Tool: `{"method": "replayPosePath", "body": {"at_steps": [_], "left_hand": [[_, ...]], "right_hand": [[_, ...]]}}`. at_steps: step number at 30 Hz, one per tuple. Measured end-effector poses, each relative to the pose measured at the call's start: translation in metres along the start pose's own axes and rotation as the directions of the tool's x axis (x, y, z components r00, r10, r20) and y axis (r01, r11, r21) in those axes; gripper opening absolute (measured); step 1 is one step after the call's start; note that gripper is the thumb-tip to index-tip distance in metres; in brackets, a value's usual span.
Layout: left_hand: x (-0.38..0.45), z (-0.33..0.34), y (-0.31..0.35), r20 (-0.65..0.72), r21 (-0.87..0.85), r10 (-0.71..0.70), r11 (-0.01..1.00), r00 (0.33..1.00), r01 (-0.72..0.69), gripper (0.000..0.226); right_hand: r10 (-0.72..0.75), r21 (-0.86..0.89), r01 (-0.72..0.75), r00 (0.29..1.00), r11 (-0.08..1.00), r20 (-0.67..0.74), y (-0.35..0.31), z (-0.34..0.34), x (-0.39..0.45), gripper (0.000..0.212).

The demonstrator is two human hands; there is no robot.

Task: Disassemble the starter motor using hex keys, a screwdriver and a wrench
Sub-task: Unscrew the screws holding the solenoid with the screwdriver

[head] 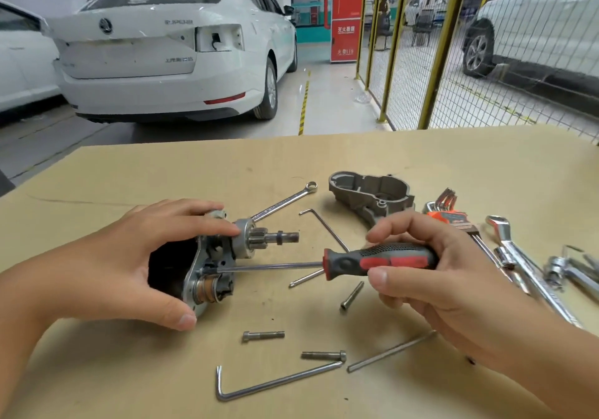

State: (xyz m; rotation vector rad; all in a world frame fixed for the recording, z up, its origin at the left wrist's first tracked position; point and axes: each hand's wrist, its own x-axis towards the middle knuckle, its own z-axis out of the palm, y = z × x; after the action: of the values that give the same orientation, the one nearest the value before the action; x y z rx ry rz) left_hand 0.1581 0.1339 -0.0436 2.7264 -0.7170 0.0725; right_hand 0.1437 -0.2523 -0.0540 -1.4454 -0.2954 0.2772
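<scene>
- Left hand [129, 256], fingers curled, grips the starter motor [207, 266] lying on the table [129, 172], left of centre.
- Right hand [431, 276] grips the screwdriver [372, 261]; its tip meets the motor's face.
- Loose bolts [263, 335] and hex keys [278, 381] lie at lower centre.
- Wrench [283, 203] and detached housing [369, 196] lie above centre.

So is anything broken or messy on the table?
Nothing looks broken. The motor is half apart on purpose: its grey cover lies off to the side, and three loose bolts lie scattered among hex keys. The left hand steadies the motor while the right hand works the screwdriver.
</scene>
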Motion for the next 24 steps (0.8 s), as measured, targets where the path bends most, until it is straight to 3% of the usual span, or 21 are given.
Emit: {"method": "replayPosePath", "body": {"at_steps": [5,12,18,21,24], "left_hand": [[0.003,0.001,0.000,-0.024,-0.068,0.024,0.997,0.999,-0.026,0.110],[0.004,0.003,0.010,-0.069,-0.133,0.022,0.991,0.997,-0.031,0.108],[0.005,0.003,0.013,-0.082,-0.155,0.020,0.987,0.996,-0.032,0.112],[0.003,0.002,0.013,-0.072,-0.190,0.002,0.982,0.997,-0.016,0.117],[0.002,0.001,0.015,-0.055,-0.197,-0.013,0.980,0.998,0.002,0.118]], "right_hand": [[0.094,-0.119,-0.095,0.995,0.988,-0.008,-0.003,-0.001,0.004,0.029],[-0.035,0.096,0.033,0.999,0.995,0.014,0.002,-0.006,0.005,0.039],[0.049,-0.095,-0.054,0.997,0.994,-0.055,-0.003,-0.002,0.005,0.046],[0.009,-0.006,-0.010,0.999,1.000,-0.035,0.000,-0.004,0.005,0.038],[0.022,0.085,-0.020,1.000,0.996,-0.022,0.002,-0.005,0.005,0.045]]}}
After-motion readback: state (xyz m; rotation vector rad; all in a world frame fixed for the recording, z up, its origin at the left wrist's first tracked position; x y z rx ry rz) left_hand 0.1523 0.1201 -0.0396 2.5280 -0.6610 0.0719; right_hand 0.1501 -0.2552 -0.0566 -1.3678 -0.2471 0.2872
